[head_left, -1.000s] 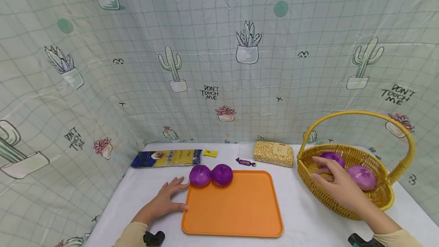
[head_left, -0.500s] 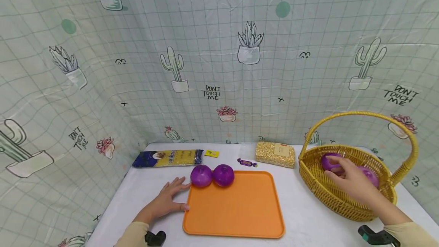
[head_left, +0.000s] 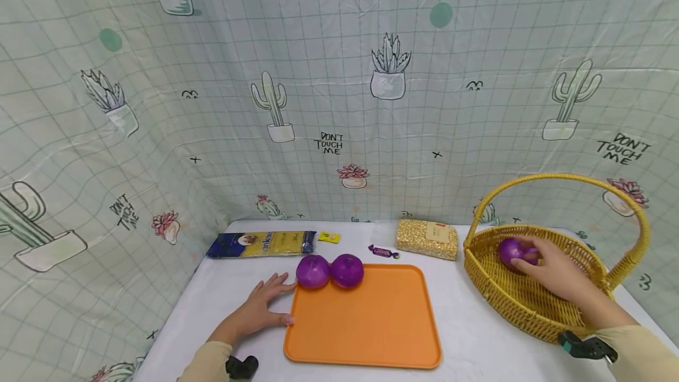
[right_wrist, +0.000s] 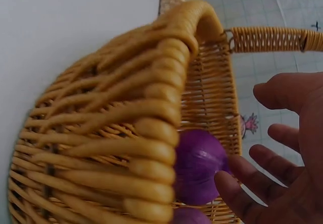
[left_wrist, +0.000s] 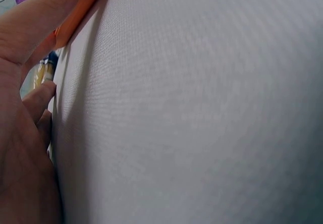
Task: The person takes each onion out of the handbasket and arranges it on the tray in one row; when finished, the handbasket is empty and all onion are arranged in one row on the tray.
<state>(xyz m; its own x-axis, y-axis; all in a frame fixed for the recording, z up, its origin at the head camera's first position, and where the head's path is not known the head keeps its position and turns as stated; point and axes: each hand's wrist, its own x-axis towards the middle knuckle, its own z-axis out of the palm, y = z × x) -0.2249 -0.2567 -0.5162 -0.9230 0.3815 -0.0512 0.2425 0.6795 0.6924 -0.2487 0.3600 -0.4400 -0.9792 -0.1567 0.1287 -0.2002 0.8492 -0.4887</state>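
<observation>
My right hand (head_left: 554, 270) reaches into the yellow wicker basket (head_left: 509, 305). Its thumb and fingers overlap a purple onion (head_left: 509, 250) in the head view; in the right wrist view they are spread, with fingertips right at the onion (right_wrist: 199, 166). A second, paler onion (right_wrist: 189, 216) lies below it, mostly hidden by my hand in the head view. My left hand (head_left: 257, 308) rests on the white table, fingers spread, with its thumb tip at the left edge of an orange tray (head_left: 366, 329). Two purple onions, one left (head_left: 312, 271) and one right (head_left: 347, 270), sit side by side at the tray's back left.
Along the back lie a blue and yellow packet (head_left: 262, 244), a small yellow packet (head_left: 329, 237), a purple wrapped candy (head_left: 384, 252) and a clear bag of yellow grains (head_left: 427, 239). The basket's tall handle (head_left: 557, 176) arches over it. A cactus-print curtain (head_left: 339, 105) hangs behind.
My right hand has moved from above the basket's left side down and right, closing in on the purple onion from its right. My left hand has stayed by the tray.
</observation>
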